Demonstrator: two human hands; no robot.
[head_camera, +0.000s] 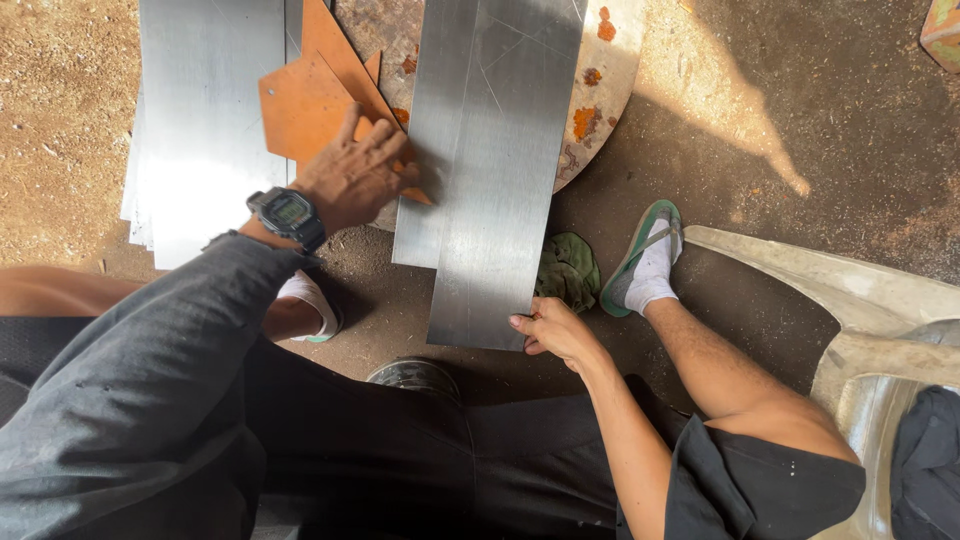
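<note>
Two long grey metal strips (490, 170) lie overlapped, one on the other, across a round rusted metal plate (605, 80) on the dirt floor (800, 130). Their long axis runs from the person's knees away toward the top of the view, tilted a little to the right at the far end; the near end hangs off the plate above the floor.

The right hand (553, 332) grips the near right corner of the upper strip, fingers (522, 322) curled closed over its edge with the thumb underneath. The left hand (355, 175), with a black digital wristwatch (288, 212) on its wrist, lies flat and spread, fingers extended, pressing on flat orange-brown sheet pieces (310, 100) just beside the left edge of the strips; it clasps nothing. At least three of these orange pieces show, stacked with corners offset. Under them to the left lies a wide shiny grey metal sheet (205, 110), with edges of more sheets showing beneath it; their count cannot be told.

One crumpled green cloth (568, 268) lies on the floor just right of the strips' near end, next to a foot in a white sock and green sandal (645, 255). One pale plastic chair (860, 310) stands at the right.
</note>
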